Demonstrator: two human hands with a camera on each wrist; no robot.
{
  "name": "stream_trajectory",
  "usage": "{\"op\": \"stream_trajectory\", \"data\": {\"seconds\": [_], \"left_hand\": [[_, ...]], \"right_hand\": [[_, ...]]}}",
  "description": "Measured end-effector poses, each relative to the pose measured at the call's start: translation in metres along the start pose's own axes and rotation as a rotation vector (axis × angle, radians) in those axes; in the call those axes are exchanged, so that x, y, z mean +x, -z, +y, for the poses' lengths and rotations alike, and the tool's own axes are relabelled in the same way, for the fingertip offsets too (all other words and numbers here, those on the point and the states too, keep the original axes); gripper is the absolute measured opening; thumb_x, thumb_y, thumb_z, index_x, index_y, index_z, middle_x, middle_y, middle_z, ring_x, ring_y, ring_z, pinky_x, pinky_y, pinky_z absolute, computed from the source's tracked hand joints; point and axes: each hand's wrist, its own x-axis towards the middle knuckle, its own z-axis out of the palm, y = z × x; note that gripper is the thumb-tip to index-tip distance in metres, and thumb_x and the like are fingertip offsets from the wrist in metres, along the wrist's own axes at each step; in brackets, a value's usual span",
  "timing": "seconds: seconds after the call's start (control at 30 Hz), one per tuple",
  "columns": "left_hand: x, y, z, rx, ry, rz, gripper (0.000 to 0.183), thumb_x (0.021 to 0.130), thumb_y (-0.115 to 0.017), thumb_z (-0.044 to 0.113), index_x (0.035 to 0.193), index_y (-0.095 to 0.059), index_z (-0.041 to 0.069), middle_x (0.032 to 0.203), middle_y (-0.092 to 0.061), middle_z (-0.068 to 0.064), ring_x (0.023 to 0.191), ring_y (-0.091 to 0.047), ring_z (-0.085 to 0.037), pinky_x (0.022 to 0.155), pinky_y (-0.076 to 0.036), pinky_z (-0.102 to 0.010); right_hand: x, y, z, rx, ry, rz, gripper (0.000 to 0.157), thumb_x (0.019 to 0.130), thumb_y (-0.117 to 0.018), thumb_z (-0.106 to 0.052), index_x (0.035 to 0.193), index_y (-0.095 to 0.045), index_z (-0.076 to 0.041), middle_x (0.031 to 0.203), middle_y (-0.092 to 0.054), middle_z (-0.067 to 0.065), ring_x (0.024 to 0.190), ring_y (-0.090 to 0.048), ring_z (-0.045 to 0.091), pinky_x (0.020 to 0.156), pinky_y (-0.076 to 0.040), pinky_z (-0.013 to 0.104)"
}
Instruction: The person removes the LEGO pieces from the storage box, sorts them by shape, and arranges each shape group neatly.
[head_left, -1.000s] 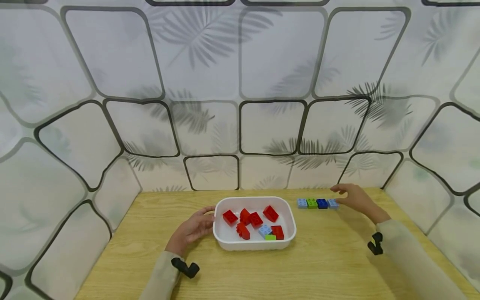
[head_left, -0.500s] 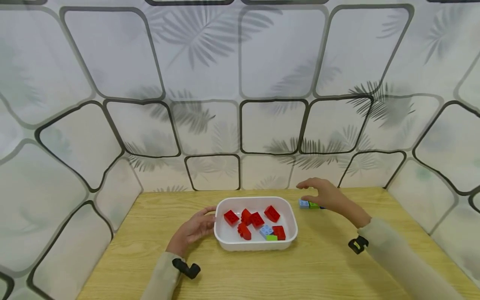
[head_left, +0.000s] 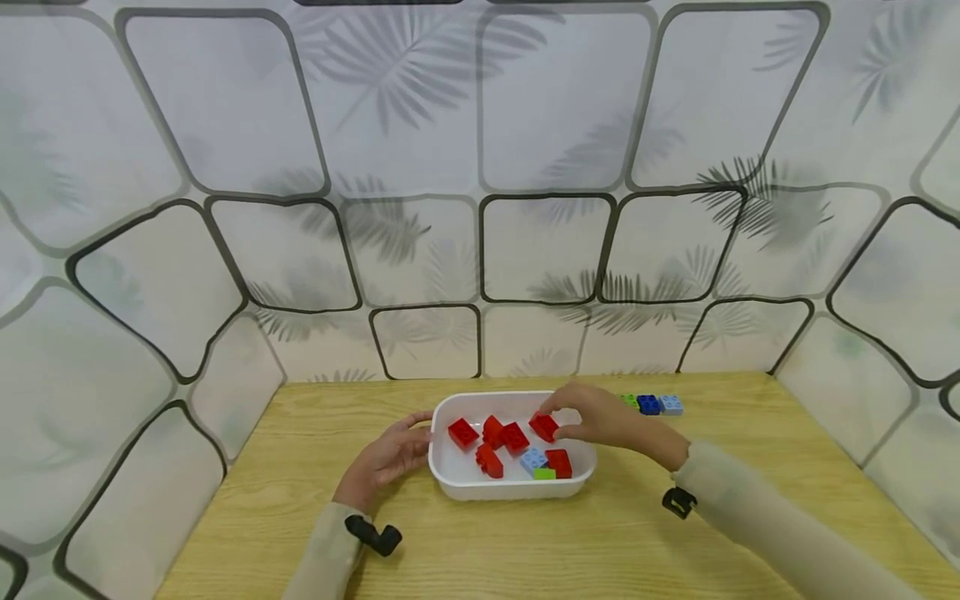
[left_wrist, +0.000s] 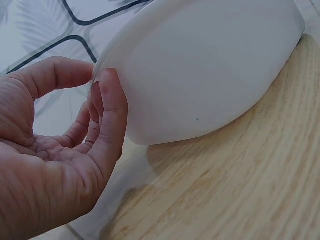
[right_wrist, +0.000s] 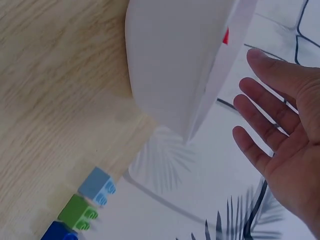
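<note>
A white tray (head_left: 513, 490) on the wooden table holds several red bricks (head_left: 515, 438), a light blue brick (head_left: 533, 461) and a lime green brick (head_left: 544, 473). At its left end, my left hand (head_left: 386, 462) touches the outer wall near the rim with relaxed fingers, also seen in the left wrist view. Over the tray's right end reaches my right hand (head_left: 611, 419), thumb and fingers apart beside a red brick (head_left: 543, 427). In the right wrist view the right hand (right_wrist: 290, 120) holds nothing.
A row of bricks lies right of the tray: a green brick (head_left: 630, 402), a dark blue brick (head_left: 648, 405) and a light blue brick (head_left: 671, 405). Another light blue brick (right_wrist: 97, 186) shows in the right wrist view. A patterned wall (head_left: 540, 250) stands behind the table (head_left: 480, 550).
My right hand has moved left from the right end of the brick row, across it, to above the tray. My left hand and the bricks have stayed in place.
</note>
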Motion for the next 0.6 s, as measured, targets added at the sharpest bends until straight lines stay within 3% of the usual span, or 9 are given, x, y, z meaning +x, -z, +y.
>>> {"op": "stream_trajectory", "data": {"seconds": [0.33,0.6], "left_hand": [[0.002,0.001,-0.002,0.013,-0.002,0.012,0.036,0.105,-0.046,0.001,0.139,-0.037,0.005,0.113,-0.066,0.000,0.096,-0.065,-0.009,0.082,-0.058,-0.026],[0.003,0.003,-0.002,0.019,0.003,0.030,0.035,0.104,-0.045,0.001,0.138,-0.040,0.007,0.114,-0.067,0.000,0.093,-0.066,-0.008,0.081,-0.058,-0.026]], "right_hand": [[0.012,-0.020,-0.007,0.009,-0.090,-0.164,0.022,0.089,-0.078,-0.011,0.111,-0.076,-0.009,0.114,-0.074,0.002,0.108,-0.066,0.024,0.093,-0.057,0.040],[0.016,-0.034,-0.004,0.005,-0.049,-0.196,0.019,0.086,-0.080,-0.010,0.105,-0.079,-0.011,0.106,-0.076,-0.002,0.102,-0.066,0.020,0.092,-0.055,0.037]]}}
